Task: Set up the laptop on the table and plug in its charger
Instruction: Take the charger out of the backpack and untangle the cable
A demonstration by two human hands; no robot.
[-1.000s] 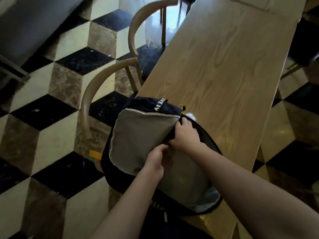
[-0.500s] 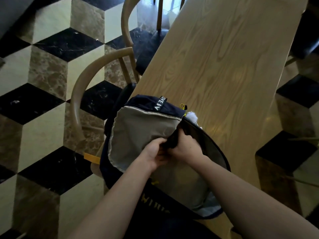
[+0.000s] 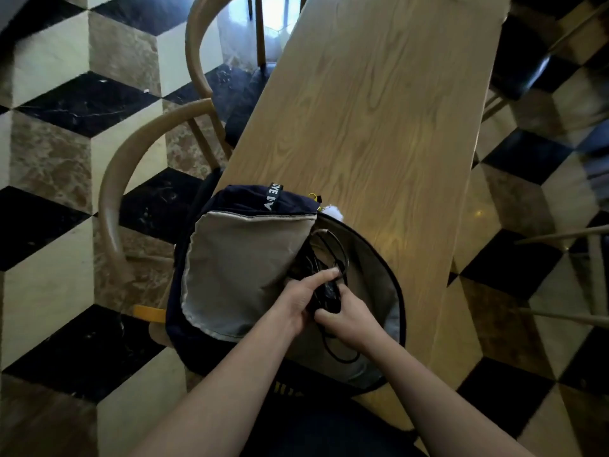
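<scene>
The person is lifting the charger (image 3: 328, 293) out of the open backpack (image 3: 244, 275); next it needs clearing onto the table (image 3: 379, 127). The left hand (image 3: 298, 300) is gripping its black brick, forefinger extended along it; just right, the right hand (image 3: 349, 319) is clasping the brick and cable.

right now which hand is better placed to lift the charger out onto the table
Right. The right hand grips the charger brick on the side of the bag nearest the bare table; the left hand also holds it from the far side.
</scene>
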